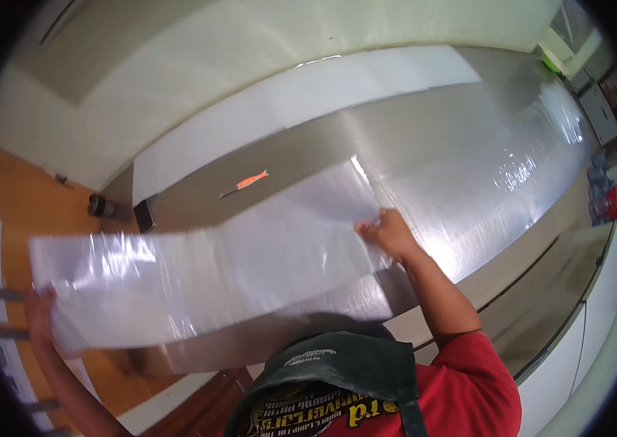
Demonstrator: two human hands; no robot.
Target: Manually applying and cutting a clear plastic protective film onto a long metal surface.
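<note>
A long, glossy translucent plastic sheet (272, 251) stretches between my two hands above the near part of a metal table (432, 156). My left hand (40, 309) is closed on its left end, out past the table's left side, with some fingers hidden behind the plastic. At the other end, my right hand (390, 234) pinches the right edge between thumb and fingers. Light glares off the creased left half, and the far right corner rises slightly. Beyond the sheet lies an orange utility knife (252, 180), touched by neither hand.
White flat panels (308, 95) run along the wall at the table's back. A dark phone (145, 215) and a dark cylindrical container (101, 206) sit at the left. Clear plastic (519, 171) lies on the table's right. Bottles (599, 189) and a white cabinet (570, 349) stand farther right.
</note>
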